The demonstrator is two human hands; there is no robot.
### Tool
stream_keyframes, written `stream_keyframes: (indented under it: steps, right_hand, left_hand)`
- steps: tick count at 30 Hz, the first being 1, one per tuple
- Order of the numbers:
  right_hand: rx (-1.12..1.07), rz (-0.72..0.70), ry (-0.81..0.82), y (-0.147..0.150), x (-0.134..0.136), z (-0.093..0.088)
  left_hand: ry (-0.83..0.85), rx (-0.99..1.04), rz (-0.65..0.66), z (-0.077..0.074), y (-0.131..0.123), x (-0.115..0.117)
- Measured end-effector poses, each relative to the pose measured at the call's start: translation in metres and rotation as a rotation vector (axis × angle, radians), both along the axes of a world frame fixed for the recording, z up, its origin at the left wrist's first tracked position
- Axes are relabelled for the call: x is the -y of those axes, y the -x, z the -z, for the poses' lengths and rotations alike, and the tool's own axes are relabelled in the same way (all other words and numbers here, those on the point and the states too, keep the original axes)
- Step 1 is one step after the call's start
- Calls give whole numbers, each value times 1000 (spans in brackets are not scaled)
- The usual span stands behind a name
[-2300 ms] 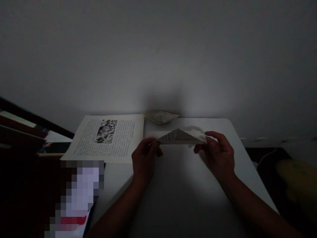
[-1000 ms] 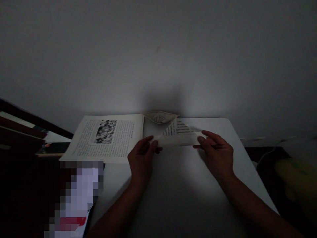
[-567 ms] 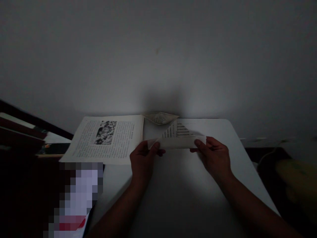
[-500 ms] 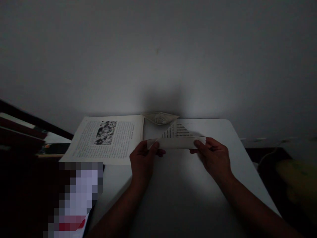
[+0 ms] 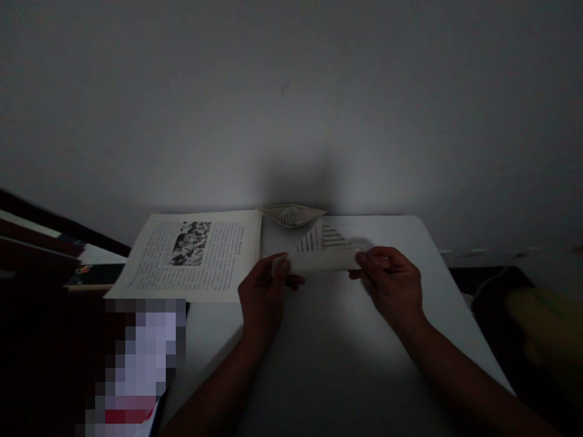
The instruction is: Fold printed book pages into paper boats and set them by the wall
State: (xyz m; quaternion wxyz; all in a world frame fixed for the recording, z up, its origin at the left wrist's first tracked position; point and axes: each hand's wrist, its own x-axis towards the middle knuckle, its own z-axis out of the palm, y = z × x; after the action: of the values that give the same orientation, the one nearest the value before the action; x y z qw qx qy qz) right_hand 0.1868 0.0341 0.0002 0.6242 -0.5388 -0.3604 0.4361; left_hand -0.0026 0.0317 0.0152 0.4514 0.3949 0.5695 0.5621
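A folded sheet of printed paper point(image 5: 322, 261) is held up above the table, shaped like a paper hat with a triangular peak and a plain band along its lower edge. My left hand point(image 5: 264, 297) pinches the band's left end, thumb in front and fingers behind. At the other end, my right hand point(image 5: 392, 282) grips the band's right corner between thumb and fingers. Just beyond the peak, a folded paper boat point(image 5: 292, 215) stands by the wall. The paper hides part of the table behind it.
A stack of printed pages point(image 5: 218, 249) with a picture lies on the left of the white table point(image 5: 437, 303). A pale wall point(image 5: 291, 121) rises behind. A pixelated bright object point(image 5: 146, 352) is at the lower left, and a blurred yellowish thing point(image 5: 542, 321) at the right.
The folded paper tilts slightly, and its right end is now more covered by my right hand's fingers. Both hands keep their hold; the whole view has shifted a little.
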Motion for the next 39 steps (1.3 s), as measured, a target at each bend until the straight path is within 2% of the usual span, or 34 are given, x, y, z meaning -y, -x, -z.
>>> stream_keyframes:
  steps: [6, 17, 26, 30, 34, 39]
  right_hand:
    - [25, 18, 4, 0, 0, -1]
    - [59, -5, -16, 0, 2, -2]
    - [45, -36, -21, -3, 1, 3]
    - [67, -66, -12, -4, 1, 3]
    - [20, -124, -29, -6, 1, 5]
    - [81, -79, -16, -4, 2, 2]
  left_hand:
    - [-56, -27, 79, 7, 3, 3]
    - [-44, -2, 13, 4, 0, 1]
    - [-73, 99, 113, 15, 9, 2]
    - [-81, 168, 123, 15, 10, 2]
    - [-4, 75, 54, 10, 7, 1]
    - [1, -2, 48, 7, 5, 0]
